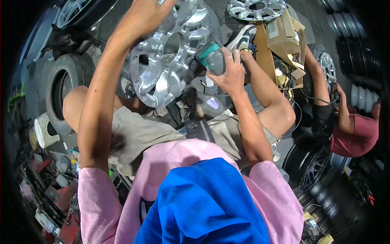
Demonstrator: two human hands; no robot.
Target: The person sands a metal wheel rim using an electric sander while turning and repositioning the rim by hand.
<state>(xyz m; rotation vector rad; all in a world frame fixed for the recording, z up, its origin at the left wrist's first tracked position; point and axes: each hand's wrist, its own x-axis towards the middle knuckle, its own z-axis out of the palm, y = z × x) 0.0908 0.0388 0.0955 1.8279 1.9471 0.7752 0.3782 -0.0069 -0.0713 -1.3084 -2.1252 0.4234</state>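
Note:
A shiny silver alloy wheel rim (pixel 174 45) with wide spokes stands tilted between my legs. My left hand (pixel 148 14) grips its upper edge; the frame's top edge cuts off most of the fingers. My right hand (pixel 231 73) is wrapped round a teal and grey power sander (pixel 216 62), held at the right side of the rim. Whether the sander's pad touches the metal is hidden. A small purple packet (pixel 212 103) lies below the sander.
An open cardboard box (pixel 286 34) stands by my right shoe (pixel 242 38), near another rim (pixel 256 8). A tyre (pixel 65 89) and a white bucket (pixel 44 130) are at left. On the right, a person in a maroon shirt (pixel 355 136) holds a cable by a wheel.

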